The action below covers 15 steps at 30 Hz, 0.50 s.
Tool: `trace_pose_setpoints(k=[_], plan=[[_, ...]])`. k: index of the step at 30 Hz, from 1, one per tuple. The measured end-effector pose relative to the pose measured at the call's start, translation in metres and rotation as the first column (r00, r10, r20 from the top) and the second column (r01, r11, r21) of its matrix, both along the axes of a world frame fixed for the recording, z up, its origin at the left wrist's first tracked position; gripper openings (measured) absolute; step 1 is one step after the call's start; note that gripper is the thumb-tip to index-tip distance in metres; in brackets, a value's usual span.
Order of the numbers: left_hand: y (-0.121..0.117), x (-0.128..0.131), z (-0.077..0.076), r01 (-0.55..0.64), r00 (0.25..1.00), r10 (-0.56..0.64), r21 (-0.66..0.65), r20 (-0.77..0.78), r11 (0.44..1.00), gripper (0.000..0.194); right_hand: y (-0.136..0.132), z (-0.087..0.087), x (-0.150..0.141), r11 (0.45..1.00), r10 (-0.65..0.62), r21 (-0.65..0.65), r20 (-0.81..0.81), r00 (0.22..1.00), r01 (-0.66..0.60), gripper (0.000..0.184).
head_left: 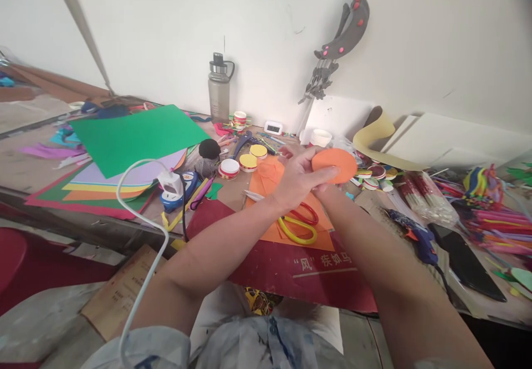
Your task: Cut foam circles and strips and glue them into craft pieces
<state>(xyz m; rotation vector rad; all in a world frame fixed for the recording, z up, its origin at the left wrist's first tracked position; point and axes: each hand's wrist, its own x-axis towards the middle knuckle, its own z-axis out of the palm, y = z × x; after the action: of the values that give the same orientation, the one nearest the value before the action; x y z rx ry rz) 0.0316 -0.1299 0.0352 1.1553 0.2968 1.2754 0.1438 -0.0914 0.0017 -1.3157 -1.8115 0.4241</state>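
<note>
Both my hands meet above the middle of the worktable around an orange foam disc (334, 165). My left hand (300, 178) lies on top, thumb and fingers closed on the disc's left edge. My right hand (322, 189) is underneath and mostly hidden by the left; it appears to press the disc from below. Beneath my hands lie orange sheets (270, 180) and scissors with red and yellow handles (300, 224) on a red sheet with white lettering (291, 266).
A green sheet (137, 136) tops a stack of coloured sheets at left. Tape rolls (229, 167), a grey water bottle (219, 89), a white plug on a cable (169, 183), a blue glue gun (418, 239) and bundles of coloured sticks (494, 219) crowd the table.
</note>
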Motion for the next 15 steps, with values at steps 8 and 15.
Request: trace_pose_setpoints(k=[8,15], plan=[[0.003,0.0,-0.001,0.074,0.992,-0.067,-0.062,0.105,0.995,0.056,0.007,-0.029,0.0,1.0,0.008,-0.018,-0.139,0.99,-0.011,0.038],[0.004,0.001,-0.003,0.116,0.99,-0.103,-0.133,0.1,0.984,0.057,0.057,-0.019,-0.038,0.974,0.18,-0.104,-0.178,0.967,-0.201,0.031]])
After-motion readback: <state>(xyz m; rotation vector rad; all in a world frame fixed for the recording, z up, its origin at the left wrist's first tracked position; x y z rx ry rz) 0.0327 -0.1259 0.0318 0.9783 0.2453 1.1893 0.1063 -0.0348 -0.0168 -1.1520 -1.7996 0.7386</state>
